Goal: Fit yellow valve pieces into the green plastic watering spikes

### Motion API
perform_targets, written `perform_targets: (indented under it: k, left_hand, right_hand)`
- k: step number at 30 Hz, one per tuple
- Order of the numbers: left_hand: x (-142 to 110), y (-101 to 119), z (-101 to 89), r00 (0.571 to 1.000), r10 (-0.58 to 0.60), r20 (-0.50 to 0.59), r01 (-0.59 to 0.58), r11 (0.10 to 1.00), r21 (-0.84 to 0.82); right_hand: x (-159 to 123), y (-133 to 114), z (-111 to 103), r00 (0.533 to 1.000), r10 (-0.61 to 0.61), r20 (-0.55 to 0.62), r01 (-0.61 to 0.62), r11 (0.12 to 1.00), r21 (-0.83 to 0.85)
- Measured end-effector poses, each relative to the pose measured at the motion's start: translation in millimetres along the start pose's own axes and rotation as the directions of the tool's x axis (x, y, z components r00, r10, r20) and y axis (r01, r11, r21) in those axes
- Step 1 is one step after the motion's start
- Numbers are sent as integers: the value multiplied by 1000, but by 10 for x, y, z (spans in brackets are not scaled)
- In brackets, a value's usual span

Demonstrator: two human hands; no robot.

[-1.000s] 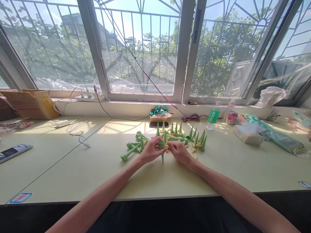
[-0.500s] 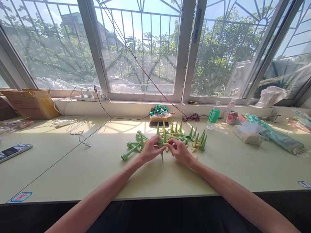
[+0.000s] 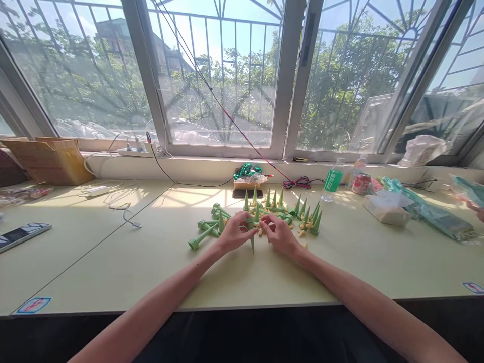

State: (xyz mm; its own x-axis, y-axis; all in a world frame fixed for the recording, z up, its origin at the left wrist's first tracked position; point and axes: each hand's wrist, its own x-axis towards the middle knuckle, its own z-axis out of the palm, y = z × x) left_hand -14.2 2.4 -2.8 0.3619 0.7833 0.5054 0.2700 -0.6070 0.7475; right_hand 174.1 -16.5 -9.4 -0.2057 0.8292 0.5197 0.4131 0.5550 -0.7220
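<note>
Holding a green spike point(image 3: 252, 244), left hand point(image 3: 236, 233), head view: thumb and fingers closed around its wide upper part, point hanging down, front-centre of the worktop point(image 3: 264, 282). Can't tell if the point touches. Right hand point(image 3: 280, 237) is at the other side of it, fingers narrow, thumb and forefinger nearly together by the spike's head. Can't tell if a small part sits between them.

Same view, around the hands: green spikes lying in a loose pile point(image 3: 206, 227) just left of the left hand, wide caps mostly outward. Upright spikes point(image 3: 281, 198) behind the hands, more upright spikes point(image 3: 316, 223) to the right. Small yellow pieces point(image 3: 301, 234) scattered among and in front of them.

Same view, back of worktop: dark phone point(image 3: 247, 193) flat in front of a small box point(image 3: 247, 185) with green stuff and clear plastic on top. Coiled red-black wire point(image 3: 298, 183) right of that, then bottle with green label point(image 3: 333, 180), red can point(image 3: 361, 183), tissue pack point(image 3: 387, 208), plastic bags point(image 3: 444, 219).

Left side: cardboard box point(image 3: 49, 160) at the back, white cable point(image 3: 130, 222), second phone point(image 3: 24, 236) near the edge of view. Far right edge: part of another person's hand point(image 3: 477, 210), by a plastic packet point(image 3: 469, 189).
</note>
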Motion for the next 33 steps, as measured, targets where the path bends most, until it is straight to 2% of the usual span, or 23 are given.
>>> perform_targets:
  k: [8,15,23,29,33]
  left_hand:
    - [-1,3,-6,1000,8,2,-8,999,40]
    - [-7,5,-8,998,27,51,-30,997,71]
    - [4,14,-1,999,45,16,-47,993,110]
    - [4,19,-11,998,47,40,-52,991,124]
    - [0,20,-11,997,49,62,-57,990,128]
  right_hand:
    - [-9,1,15,999,-15,50,14,999,30]
    - [11,-18,6,999,-9,42,11,999,-52]
    - [-6,-4,3,999,1,49,-2,1000,22]
    - [-6,-12,8,997,0,80,-4,999,52]
    - [7,-24,5,995,7,98,-8,1000,14]
